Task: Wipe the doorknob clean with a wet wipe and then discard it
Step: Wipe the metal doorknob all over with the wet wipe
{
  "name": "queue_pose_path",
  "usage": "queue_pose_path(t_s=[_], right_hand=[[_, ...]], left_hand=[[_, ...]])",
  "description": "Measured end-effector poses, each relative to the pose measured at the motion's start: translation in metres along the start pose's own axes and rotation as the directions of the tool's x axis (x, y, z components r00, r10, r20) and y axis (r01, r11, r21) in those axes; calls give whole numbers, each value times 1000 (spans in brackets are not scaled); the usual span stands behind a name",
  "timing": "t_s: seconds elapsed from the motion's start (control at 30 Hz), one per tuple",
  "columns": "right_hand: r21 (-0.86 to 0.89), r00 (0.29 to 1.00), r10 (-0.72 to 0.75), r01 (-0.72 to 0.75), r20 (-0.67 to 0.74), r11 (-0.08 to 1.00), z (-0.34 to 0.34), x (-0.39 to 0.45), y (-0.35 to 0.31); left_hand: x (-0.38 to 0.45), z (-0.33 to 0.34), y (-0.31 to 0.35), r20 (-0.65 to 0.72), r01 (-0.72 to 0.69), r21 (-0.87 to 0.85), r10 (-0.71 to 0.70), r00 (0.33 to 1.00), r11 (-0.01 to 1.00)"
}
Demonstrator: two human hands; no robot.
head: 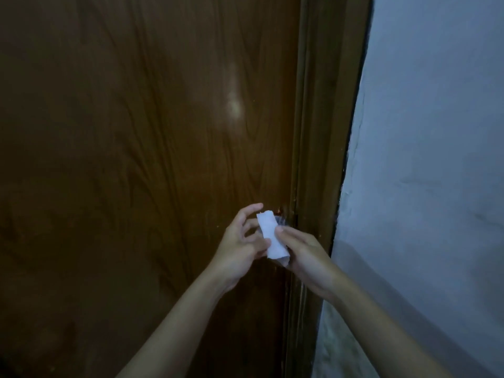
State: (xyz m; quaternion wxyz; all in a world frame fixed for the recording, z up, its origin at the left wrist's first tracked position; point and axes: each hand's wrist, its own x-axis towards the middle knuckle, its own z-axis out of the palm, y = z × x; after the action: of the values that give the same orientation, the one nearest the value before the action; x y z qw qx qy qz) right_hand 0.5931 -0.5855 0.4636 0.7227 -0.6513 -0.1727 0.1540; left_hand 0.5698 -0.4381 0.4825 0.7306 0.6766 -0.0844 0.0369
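A folded white wet wipe stands upright between my two hands, close in front of the brown wooden door. My right hand pinches its right edge with thumb and fingers. My left hand touches its lower left side with the thumb, the other fingers spread. Behind the wipe a small glint of the metal doorknob shows near the door's right edge; most of it is hidden by the wipe and my hands.
The door frame runs down just right of the hands. A pale plastered wall fills the right side. The scene is dim.
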Motion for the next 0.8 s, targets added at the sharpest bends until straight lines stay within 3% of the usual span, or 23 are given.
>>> queue_pose_path(t_s=[0.13, 0.3, 0.37, 0.43, 0.5, 0.57, 0.7, 0.8], right_hand=[[184, 1000, -1, -4, 23, 983, -8, 25, 3], [121, 996, -63, 71, -70, 990, -25, 39, 6], [22, 973, -144, 151, -181, 988, -33, 43, 4], [-225, 924, -266, 207, -274, 952, -41, 47, 3], [-530, 883, -403, 227, -243, 817, -46, 53, 6], [-719, 861, -489, 248, -144, 649, -48, 60, 12], [-850, 886, -449, 319, 112, 418, -46, 69, 42], [-834, 894, -436, 321, 109, 449, -47, 70, 74]], left_hand=[[26, -6, -3, 36, -39, 108, 35, 999, 993], [46, -17, -13, -37, -55, 172, 62, 997, 984], [51, -21, -20, -91, -73, 272, 101, 991, 960], [54, -21, -29, -97, -69, 398, 117, 988, 915], [56, -18, -38, -83, -49, 475, 101, 991, 879], [60, -13, -46, -58, -48, 563, 97, 994, 825], [69, -4, -54, 10, -89, 691, 114, 993, 718], [74, 0, -57, 49, -80, 735, 64, 997, 673]])
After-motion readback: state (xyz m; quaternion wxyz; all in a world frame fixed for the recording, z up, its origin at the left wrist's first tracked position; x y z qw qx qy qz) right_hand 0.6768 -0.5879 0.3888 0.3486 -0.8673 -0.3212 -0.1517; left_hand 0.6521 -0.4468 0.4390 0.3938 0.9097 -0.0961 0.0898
